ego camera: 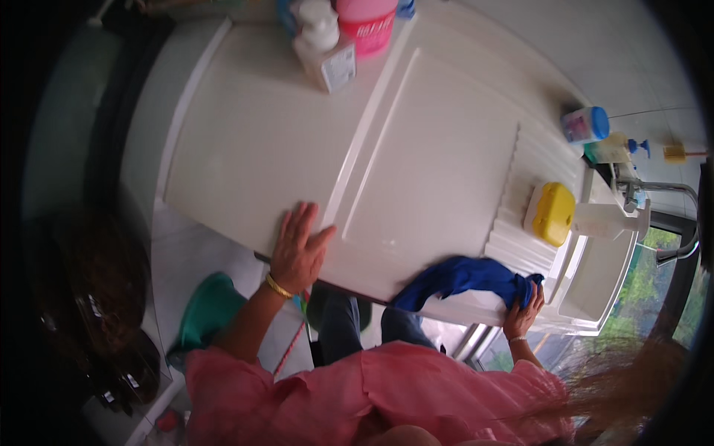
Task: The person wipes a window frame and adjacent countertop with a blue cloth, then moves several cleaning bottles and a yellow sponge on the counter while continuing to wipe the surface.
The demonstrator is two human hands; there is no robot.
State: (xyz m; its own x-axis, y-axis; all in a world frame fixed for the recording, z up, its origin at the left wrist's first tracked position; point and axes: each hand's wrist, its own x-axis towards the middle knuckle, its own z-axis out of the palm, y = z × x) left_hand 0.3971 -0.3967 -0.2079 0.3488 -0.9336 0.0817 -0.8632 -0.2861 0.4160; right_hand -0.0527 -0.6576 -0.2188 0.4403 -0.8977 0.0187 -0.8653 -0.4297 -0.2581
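My left hand rests on the front part of the white countertop, palm down with the fingers spread and nothing in it. At the right, my right hand has its fingers on the bunched end of a dark blue cloth. The cloth curves leftward along the washboard side of the counter, and its other end reaches the front edge. Just beyond my right hand, a yellow-lidded box sits on the ribbed washboard.
A white pump bottle and a pink container stand at the back. A blue-lidded jar, a spray bottle, a faucet and a sink basin are at the right. A green basin lies below left.
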